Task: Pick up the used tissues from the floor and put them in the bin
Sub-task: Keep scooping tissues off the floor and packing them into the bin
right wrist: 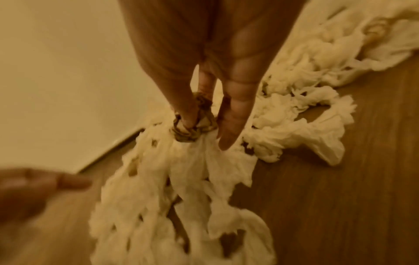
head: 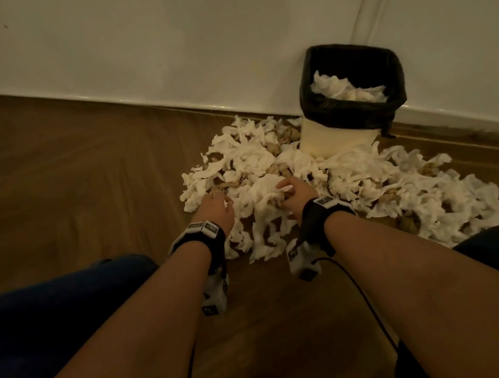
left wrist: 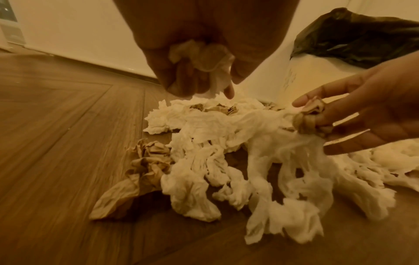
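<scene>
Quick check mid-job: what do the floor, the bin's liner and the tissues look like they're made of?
Floor: wood or wood-look laminate planks, grain showing, slight sheen.
Bin liner: thin black plastic film, glossy, wrinkled over the rim.
Tissues: soft crumpled paper, matte; mostly white, some brown.

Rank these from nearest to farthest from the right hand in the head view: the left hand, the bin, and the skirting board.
1. Left hand, just to its left.
2. Bin, ahead and to the right.
3. Skirting board, along the wall behind the bin.

The right hand pinches tissues.
</scene>
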Demonstrator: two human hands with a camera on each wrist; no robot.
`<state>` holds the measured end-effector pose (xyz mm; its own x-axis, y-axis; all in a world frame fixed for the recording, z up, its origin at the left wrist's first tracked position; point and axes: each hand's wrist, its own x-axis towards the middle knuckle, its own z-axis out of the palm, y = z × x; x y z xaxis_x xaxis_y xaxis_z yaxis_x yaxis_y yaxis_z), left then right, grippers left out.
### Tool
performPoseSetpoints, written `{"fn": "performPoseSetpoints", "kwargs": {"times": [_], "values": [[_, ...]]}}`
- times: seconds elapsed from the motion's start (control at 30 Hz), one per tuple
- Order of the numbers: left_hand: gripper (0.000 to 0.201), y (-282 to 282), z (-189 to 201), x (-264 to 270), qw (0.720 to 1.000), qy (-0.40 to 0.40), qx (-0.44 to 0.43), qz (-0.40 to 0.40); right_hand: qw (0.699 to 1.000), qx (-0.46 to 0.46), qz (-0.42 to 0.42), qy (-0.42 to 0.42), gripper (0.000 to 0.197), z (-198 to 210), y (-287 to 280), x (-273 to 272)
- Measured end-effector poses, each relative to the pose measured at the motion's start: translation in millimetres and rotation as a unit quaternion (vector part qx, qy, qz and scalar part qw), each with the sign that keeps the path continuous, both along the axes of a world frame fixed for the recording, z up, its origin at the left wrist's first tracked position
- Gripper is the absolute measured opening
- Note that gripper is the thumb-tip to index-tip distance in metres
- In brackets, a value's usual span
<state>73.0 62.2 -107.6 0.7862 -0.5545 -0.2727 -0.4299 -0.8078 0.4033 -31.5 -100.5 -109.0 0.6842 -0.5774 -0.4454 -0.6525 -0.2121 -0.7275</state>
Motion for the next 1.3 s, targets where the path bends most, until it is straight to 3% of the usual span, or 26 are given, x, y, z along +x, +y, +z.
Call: {"fn": "performPoseSetpoints", "kwargs": {"times": [0.17, 0.27, 0.37, 0.5, 0.63, 0.7, 0.8, 0.87, 0.93, 1.07, 1.2, 1.3], "values": [[0.03, -2.8, 8.0, -4.0, 1.0, 0.002, -0.006, 0.009, 0.96, 0.207, -0.166, -0.087, 0.036, 20.5, -14.4, -14.0], [0.033, -5.7, 11.3, -6.8, 1.0, -0.007, -0.012, 0.004, 0.924, 0.282, -0.229, -0.121, 0.041, 35.9, -24.6, -23.1], [0.033, -8.8, 14.9, -10.1, 1.0, -0.004, -0.013, -0.003, 0.882, 0.358, -0.263, -0.157, 0.031, 51.3, -33.3, -32.3], [0.034, -17.3, 25.2, -18.5, 1.0, -0.007, -0.014, -0.011, 0.848, 0.381, -0.29, -0.227, 0.039, 64.9, -42.1, -40.7], [0.044, -30.4, 38.9, -26.0, 0.999, -0.019, 0.024, -0.03, 0.777, 0.447, -0.331, -0.295, 0.028, 88.5, -43.9, -48.4], [0.059, -38.9, 46.4, -30.6, 0.995, -0.072, 0.054, -0.052, 0.801, 0.421, -0.308, -0.294, 0.028, 103.5, -45.7, -50.7], [0.062, -55.4, 62.4, -40.0, 0.988, -0.126, 0.062, -0.063, 0.886, 0.312, -0.223, -0.26, 0.052, 128.5, -53.0, -50.3], [0.061, -66.6, 74.5, -46.6, 0.99, -0.117, 0.044, -0.06, 0.907, 0.275, -0.186, -0.259, 0.065, 149.5, -58.8, -52.1], [0.057, -77.2, 87.0, -53.4, 0.991, -0.116, 0.027, -0.059, 0.915, 0.256, -0.168, -0.261, 0.067, 169.1, -62.3, -56.6], [0.049, -92.4, 116.7, -62.7, 0.992, -0.104, 0.01, -0.065, 0.892, 0.3, -0.177, -0.288, 0.047, 197.5, -58.3, -67.3], [0.049, -106.1, 151.0, -65.7, 0.993, -0.078, -0.011, -0.093, 0.785, 0.379, -0.252, -0.42, 0.045, 222.5, -64.0, -79.5], [0.037, -117.1, 172.6, -70.3, 0.99, -0.052, -0.09, -0.095, 0.77, 0.39, -0.238, -0.445, 0.043, 239.0, -68.9, -97.3]]}}
